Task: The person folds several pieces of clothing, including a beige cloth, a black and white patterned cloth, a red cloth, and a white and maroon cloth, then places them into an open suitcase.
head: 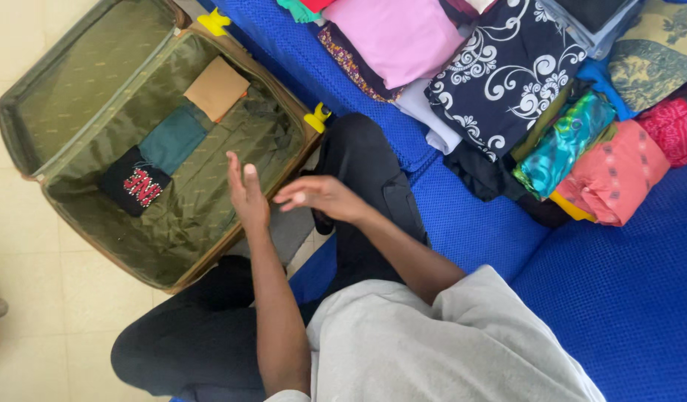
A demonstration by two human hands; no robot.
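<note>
An open olive-lined suitcase [83, 82] lies on the floor at the left. Inside it lie three folded garments in a row: a tan one [217, 87], a teal one [173, 138] and a black one with red print [135, 181]. My left hand [246, 192] hovers flat over the suitcase's near edge, fingers apart, holding nothing. My right hand [319, 197] is just beside it over my knee, fingers spread and empty. I sit on a blue sofa [618, 298] in black trousers and a grey shirt.
A heap of folded clothes rests on the sofa at the upper right: a pink piece [399, 37], a black-and-white patterned one [507, 71], a shiny teal one [563, 141], a coral one [618, 175]. Cream floor tiles [31, 298] surround the suitcase.
</note>
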